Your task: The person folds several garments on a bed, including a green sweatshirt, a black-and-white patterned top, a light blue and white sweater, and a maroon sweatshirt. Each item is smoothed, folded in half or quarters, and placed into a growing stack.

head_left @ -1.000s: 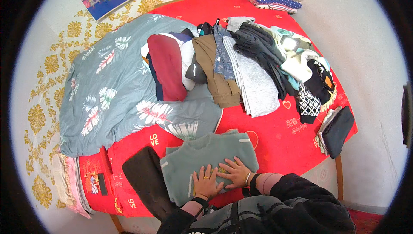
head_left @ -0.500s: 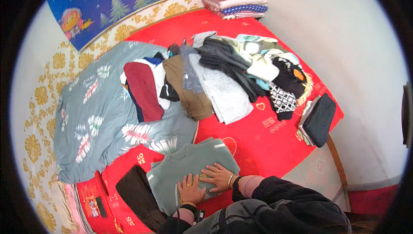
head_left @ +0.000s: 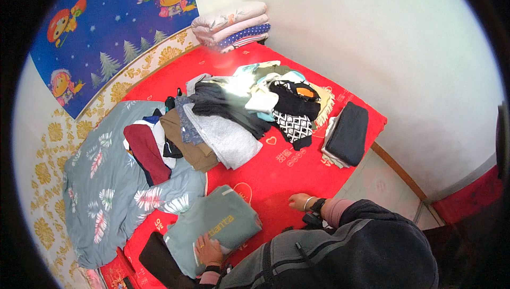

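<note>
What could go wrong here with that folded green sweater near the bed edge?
The folded grey-green sweater lies close to the front edge of the red bedspread, held only by the left hand; it might slide off or unfold. The right hand rests apart on the red cover, giving no support.

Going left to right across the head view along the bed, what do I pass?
Grey floral quilt → maroon garment → brown trousers → light grey sweater → black-and-white patterned garment → folded black clothes.
</note>
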`<control>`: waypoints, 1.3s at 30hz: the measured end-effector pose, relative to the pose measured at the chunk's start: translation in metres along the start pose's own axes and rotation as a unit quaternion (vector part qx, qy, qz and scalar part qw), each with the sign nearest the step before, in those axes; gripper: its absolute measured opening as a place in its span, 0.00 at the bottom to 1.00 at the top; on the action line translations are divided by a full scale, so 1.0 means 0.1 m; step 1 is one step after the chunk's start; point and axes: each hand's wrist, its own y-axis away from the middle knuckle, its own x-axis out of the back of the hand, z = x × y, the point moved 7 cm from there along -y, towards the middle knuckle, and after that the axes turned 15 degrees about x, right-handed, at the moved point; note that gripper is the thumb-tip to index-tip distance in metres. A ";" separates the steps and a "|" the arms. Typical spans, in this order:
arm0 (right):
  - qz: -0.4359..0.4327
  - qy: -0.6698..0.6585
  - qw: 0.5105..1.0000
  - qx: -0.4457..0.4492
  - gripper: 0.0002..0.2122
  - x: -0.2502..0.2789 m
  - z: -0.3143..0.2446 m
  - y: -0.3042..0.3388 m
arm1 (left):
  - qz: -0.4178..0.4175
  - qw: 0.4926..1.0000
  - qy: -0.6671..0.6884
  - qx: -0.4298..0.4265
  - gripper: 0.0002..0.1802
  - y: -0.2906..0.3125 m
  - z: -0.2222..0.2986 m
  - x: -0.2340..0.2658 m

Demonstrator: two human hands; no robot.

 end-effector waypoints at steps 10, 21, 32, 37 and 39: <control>0.165 -0.132 0.977 0.016 0.15 1.40 1.40 -0.21 | 0.072 0.975 0.045 0.203 0.30 0.37 0.38 -0.04; 0.449 -0.043 0.892 0.021 0.25 3.97 1.70 -1.47 | 0.112 0.979 0.062 0.156 0.24 0.89 1.00 -0.12; 0.470 -0.135 0.872 0.035 0.14 4.26 1.67 -2.01 | 0.039 0.969 0.194 0.147 0.19 1.26 0.78 -0.11; 0.472 -0.214 0.852 0.066 0.12 3.81 1.61 -1.37 | -0.036 0.969 0.168 0.176 0.15 0.89 1.01 -0.20; 0.492 -0.262 0.812 0.175 0.10 3.66 1.33 -0.95 | -0.072 0.949 0.256 0.169 0.14 0.72 1.35 -0.10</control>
